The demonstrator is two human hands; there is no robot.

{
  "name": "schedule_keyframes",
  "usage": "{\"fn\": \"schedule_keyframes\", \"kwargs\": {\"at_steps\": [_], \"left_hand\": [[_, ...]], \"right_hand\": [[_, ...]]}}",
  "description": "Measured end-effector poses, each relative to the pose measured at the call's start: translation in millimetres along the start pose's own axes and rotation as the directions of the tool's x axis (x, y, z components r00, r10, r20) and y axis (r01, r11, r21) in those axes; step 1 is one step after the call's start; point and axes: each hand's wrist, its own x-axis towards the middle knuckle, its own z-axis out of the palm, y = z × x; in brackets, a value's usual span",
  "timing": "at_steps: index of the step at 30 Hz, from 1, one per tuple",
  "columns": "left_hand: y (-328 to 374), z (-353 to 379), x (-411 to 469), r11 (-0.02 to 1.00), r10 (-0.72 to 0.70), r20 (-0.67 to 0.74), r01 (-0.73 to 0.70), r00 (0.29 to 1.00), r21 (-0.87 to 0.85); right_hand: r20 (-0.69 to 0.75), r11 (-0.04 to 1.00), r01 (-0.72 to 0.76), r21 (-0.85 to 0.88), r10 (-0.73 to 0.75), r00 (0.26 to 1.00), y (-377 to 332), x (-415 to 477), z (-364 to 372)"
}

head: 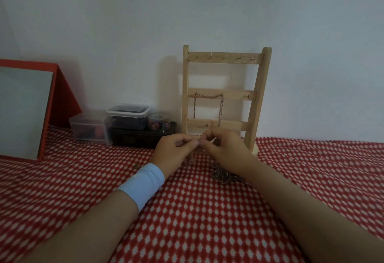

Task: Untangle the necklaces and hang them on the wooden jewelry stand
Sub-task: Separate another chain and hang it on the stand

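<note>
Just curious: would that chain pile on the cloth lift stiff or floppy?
Probably floppy: the pile lies in loose coils, and the hung chain droops between stand hooks. Likely snaggy: strands look intertwined. Probably light: left hand and right hand hold the raised chain by a pinch.

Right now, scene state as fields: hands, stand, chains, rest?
left hand: pinches held chain
right hand: pinches the same chain
stand: upright by the wall, top hooks bare
hung chain: draped over middle-rail hooks
pile: tangled chains on cloth, by right wrist
boxes: left of stand
</note>
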Motion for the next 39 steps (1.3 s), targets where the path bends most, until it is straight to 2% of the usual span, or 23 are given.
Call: {"fn": "schedule_keyframes", "kwargs": {"at_steps": [4,6,8,10,14,19,22,24,28,31,33,35,37,39], "left_hand": [[-2.2,-2.1,1.8,0.999,-0.03,-0.008,0.03,1.0,0.016],[-2.6,-2.9,2.7,0.999,-0.029,-0.012,0.029,1.0,0.019],[-3.1,-3.6,3.2,0.999,-0.021,-0.012,0.021,1.0,0.036],[-3.2,-4.1,3.3,0.998,-0.025,0.016,0.024,1.0,0.06],[-2.4,-4.7,1.9,0.998,-0.052,0.098,0.05,0.994,0.024],[-2.7,-3.6,1.0,0.993,-0.005,0.152,-0.013,0.988,0.114],[-2.2,-1.6,-0.7,0.994,0.013,0.171,-0.031,0.985,0.102],[-2.6,-0.7,-0.7,0.996,0.029,0.153,-0.042,0.988,0.083],[-1.3,1.6,0.8,0.99,0.11,0.021,-0.111,0.994,0.087],[0.6,1.7,0.9,1.0,0.006,0.008,-0.006,1.0,-0.021],[-4.7,-1.9,3.6,0.991,-0.014,-0.017,0.016,1.0,0.13],[-9.5,-8.4,5.0,0.966,-0.051,0.028,0.043,0.998,0.257],[-11.1,-13.0,5.5,0.945,-0.14,0.208,0.067,0.968,0.319],[-12.6,-14.1,6.4,0.868,-0.149,0.364,-0.055,0.92,0.493]], "right_hand": [[0.066,0.945,0.103,-0.31,-0.087,0.994,-7.6,-0.3,-1.4],[0.093,0.931,0.132,-0.339,-0.106,0.99,-12.1,0.5,-2.4],[0.092,0.962,0.094,-0.258,-0.072,0.993,-12.5,0.9,-3.0],[0.101,0.994,0.013,-0.107,-0.002,0.995,-10.1,1.1,-3.7],[0.168,0.99,-0.129,0.063,0.117,0.979,-8.3,-0.1,-6.1],[0.193,0.988,-0.152,-0.006,0.15,0.97,-10.7,0.1,-6.8],[0.22,0.99,-0.134,-0.042,0.141,0.965,-11.3,-0.1,-7.1],[0.22,0.991,-0.137,-0.016,0.137,0.966,-10.7,-0.7,-6.3],[0.155,0.98,-0.16,0.118,0.14,0.978,-7.3,0.4,-5.5],[0.147,0.975,-0.147,0.168,0.123,0.981,-5.9,0.6,-7.2],[0.142,0.978,-0.158,0.136,0.138,0.98,0.1,0.8,-7.9],[0.142,0.972,-0.183,0.148,0.162,0.977,5.7,1.2,-8.5],[0.129,0.963,-0.2,0.179,0.179,0.975,8.5,3.3,-9.4],[0.123,0.975,-0.194,0.106,0.181,0.976,9.4,6.4,-10.8]]}}
